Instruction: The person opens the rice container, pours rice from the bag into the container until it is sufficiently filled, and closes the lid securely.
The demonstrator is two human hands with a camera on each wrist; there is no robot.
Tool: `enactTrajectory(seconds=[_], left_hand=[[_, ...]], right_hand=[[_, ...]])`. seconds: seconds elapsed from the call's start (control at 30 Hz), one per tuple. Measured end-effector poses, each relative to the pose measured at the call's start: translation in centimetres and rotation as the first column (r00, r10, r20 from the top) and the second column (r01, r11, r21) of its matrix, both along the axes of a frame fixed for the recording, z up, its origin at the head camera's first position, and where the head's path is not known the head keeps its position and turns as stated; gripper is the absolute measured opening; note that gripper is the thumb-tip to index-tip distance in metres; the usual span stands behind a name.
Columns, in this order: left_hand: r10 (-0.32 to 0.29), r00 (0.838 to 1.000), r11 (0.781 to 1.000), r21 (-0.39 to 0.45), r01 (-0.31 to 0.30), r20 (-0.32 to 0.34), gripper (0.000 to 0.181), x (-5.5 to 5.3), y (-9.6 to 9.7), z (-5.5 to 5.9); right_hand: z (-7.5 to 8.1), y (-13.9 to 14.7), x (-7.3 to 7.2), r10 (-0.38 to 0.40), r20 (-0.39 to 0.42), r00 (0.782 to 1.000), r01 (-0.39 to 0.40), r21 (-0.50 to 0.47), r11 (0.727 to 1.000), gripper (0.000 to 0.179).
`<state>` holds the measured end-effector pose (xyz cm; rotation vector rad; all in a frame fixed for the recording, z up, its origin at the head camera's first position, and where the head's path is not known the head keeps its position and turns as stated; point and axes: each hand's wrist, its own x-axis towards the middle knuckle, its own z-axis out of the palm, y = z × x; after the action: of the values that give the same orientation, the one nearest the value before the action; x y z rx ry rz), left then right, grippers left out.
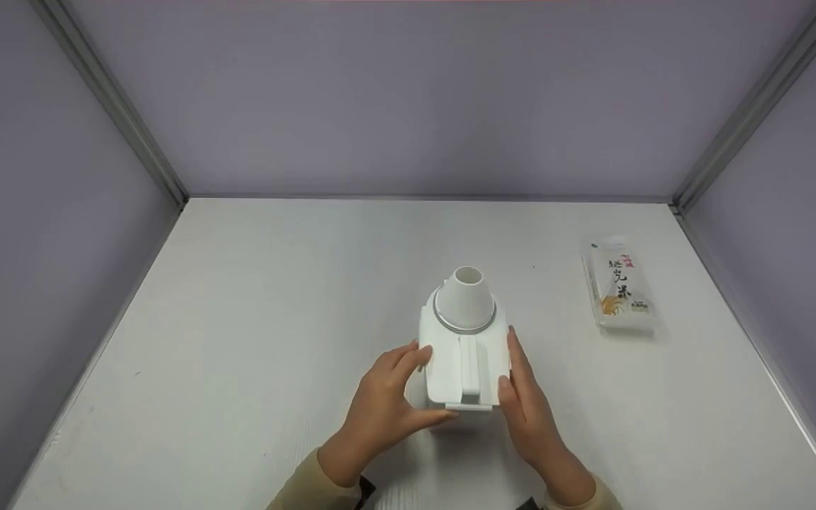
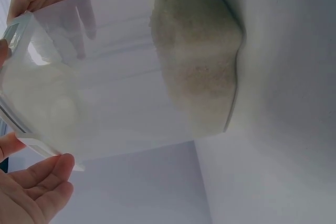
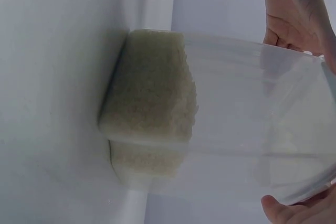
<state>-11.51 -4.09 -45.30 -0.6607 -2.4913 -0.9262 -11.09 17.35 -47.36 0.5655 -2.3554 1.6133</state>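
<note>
A clear rice storage box with a white lid (image 1: 443, 368) stands upright before me, a white cone-shaped cup (image 1: 466, 301) on top. Rice (image 2: 191, 61) fills its lower part, seen through the clear walls. At the lid's left and front edges is my left hand (image 1: 380, 407); in the left wrist view its fingers pinch a white tab (image 2: 39, 145) at the rim. My right hand (image 1: 532, 411) holds the opposite side, long fingers along the wall and thumb at the lid's edge. The palms are partly hidden by the box in the head view.
A flat packet of rice (image 1: 620, 287) with printed characters lies at the back right of the white table (image 1: 273, 283). Grey panels (image 1: 415, 99) enclose the table at the back and both sides.
</note>
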Motion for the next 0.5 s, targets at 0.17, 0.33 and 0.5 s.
enactTrajectory(seconds=[0.17,0.33,0.5], left_hand=[[-0.006,1.0,1.0,0.005,0.006,0.001,0.08,-0.03,0.0,-0.04],[-0.016,1.0,1.0,0.018,0.016,-0.018,0.08,-0.05,-0.1,-0.08],[-0.017,1.0,1.0,0.025,0.018,-0.018,0.079,-0.07,-0.17,-0.17]], right_hand=[[0.02,0.04,0.03,0.001,0.009,1.0,-0.001,0.005,1.0,0.055],[-0.02,0.06,-0.01,0.0,0.009,1.0,0.0,0.011,1.0,0.055],[-0.03,0.06,-0.02,-0.004,0.019,1.0,0.004,0.014,1.0,0.055]])
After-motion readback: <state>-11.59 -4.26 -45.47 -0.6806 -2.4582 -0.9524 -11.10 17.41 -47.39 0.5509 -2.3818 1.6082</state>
